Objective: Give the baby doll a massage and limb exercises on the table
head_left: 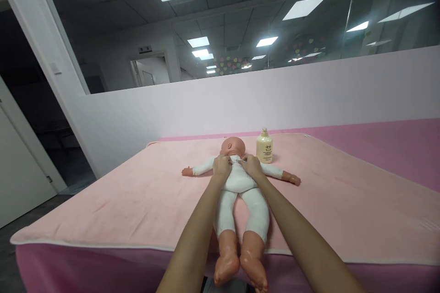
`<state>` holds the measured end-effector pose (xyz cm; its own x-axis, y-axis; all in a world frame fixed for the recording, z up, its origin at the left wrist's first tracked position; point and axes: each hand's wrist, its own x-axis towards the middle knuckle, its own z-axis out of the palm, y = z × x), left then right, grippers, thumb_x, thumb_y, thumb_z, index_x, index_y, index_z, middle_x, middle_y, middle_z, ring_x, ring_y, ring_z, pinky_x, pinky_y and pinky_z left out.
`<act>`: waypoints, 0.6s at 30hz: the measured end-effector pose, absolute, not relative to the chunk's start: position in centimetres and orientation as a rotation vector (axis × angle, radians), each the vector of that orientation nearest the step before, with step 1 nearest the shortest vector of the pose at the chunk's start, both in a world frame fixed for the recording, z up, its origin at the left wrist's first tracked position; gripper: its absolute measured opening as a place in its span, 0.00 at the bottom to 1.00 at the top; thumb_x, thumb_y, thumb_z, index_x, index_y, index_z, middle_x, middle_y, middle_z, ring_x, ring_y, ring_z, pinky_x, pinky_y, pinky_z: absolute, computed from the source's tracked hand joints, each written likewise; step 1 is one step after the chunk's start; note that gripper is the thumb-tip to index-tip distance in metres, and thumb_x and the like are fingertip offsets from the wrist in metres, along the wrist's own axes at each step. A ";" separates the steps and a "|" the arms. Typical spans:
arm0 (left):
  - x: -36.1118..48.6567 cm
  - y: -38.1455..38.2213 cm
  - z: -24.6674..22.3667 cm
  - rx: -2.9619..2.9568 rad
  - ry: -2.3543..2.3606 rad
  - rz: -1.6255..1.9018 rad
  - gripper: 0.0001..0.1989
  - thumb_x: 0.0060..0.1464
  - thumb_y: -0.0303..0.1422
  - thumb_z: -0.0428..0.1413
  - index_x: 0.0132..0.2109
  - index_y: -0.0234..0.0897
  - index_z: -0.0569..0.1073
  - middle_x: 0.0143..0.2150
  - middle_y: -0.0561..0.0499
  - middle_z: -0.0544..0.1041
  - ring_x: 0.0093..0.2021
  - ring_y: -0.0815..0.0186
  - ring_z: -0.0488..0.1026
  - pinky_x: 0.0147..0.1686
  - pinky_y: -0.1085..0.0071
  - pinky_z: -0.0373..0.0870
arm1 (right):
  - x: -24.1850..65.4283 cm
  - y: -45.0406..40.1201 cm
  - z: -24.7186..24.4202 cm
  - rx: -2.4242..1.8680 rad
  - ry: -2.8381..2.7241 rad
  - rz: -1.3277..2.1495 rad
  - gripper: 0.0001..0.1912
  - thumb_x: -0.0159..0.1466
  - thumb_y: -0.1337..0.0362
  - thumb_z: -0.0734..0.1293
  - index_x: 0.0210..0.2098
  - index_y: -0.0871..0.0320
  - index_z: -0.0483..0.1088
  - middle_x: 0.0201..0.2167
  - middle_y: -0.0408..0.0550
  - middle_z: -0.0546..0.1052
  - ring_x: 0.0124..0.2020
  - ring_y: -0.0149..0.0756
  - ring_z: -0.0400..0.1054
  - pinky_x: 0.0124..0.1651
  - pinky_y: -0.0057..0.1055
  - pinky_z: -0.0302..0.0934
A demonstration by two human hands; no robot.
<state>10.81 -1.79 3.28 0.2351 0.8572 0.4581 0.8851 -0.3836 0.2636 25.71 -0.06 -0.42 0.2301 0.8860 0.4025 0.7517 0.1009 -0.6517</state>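
A baby doll (239, 181) with a white cloth body lies on a pink blanket (154, 197), its head away from me, arms spread and bare feet over the near edge. At its upper chest, just below the neck, both my hands have their fingers closed on something thin and white, like a string or the cloth's edge. My left hand (222, 165) is on the left side of the chest, my right hand (251, 165) on the right, with a small gap between them. The fingertips are small and partly hidden.
A pale yellow pump bottle (264, 146) stands on the blanket, just right of the doll's head and behind its right-side arm. A white low wall (206, 107) with glass above runs behind the table. An open doorway is at the far left.
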 end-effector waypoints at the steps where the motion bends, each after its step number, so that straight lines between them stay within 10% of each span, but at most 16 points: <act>1: 10.6 -1.7 3.2 -2.447 -1.781 -0.938 0.13 0.50 0.25 0.51 0.39 0.38 0.78 0.41 0.45 0.78 0.44 0.61 0.73 0.45 0.68 0.65 | 25.6 -0.1 -0.3 -1.678 -1.535 0.199 0.07 0.56 0.62 0.67 0.31 0.58 0.75 0.35 0.51 0.78 0.40 0.38 0.71 0.42 0.28 0.59; 18: 7.4 -1.2 -0.5 -2.505 -1.732 -2.237 0.11 0.49 0.33 0.56 0.39 0.33 0.78 0.47 0.44 0.77 0.49 0.61 0.73 0.53 0.64 0.66 | 26.3 -1.1 -2.5 -1.295 -1.352 0.484 0.17 0.56 0.58 0.62 0.41 0.57 0.74 0.43 0.49 0.76 0.46 0.39 0.69 0.52 0.36 0.59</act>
